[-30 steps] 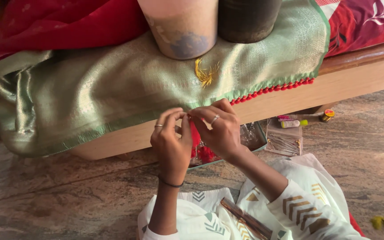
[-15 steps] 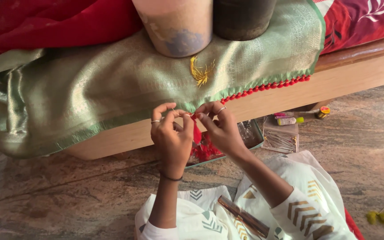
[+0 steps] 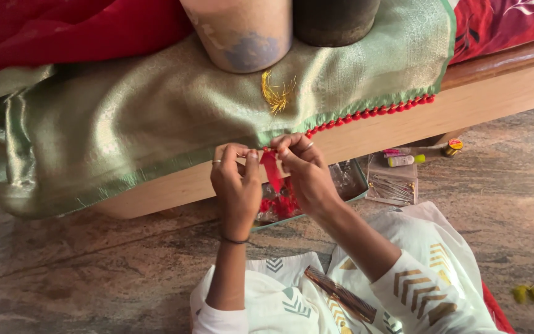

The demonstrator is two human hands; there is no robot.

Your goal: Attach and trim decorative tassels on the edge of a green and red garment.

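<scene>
Both hands at frame centre, on green cloth (image 3: 156, 117) hem along bed edge; left hand (image 3: 237, 179) and right hand (image 3: 304, 170) each pinch red tassel (image 3: 272, 170), grip narrow. Red bead trim (image 3: 372, 112) done rightward to corner; hem toward lower left bare

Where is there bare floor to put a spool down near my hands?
Bare stone floor lies left of the left hand, below the wooden ledge. More lies right of the clear box, short of the yellow tassels. Under the right hand it is crowded by the tray of red thread.
</scene>
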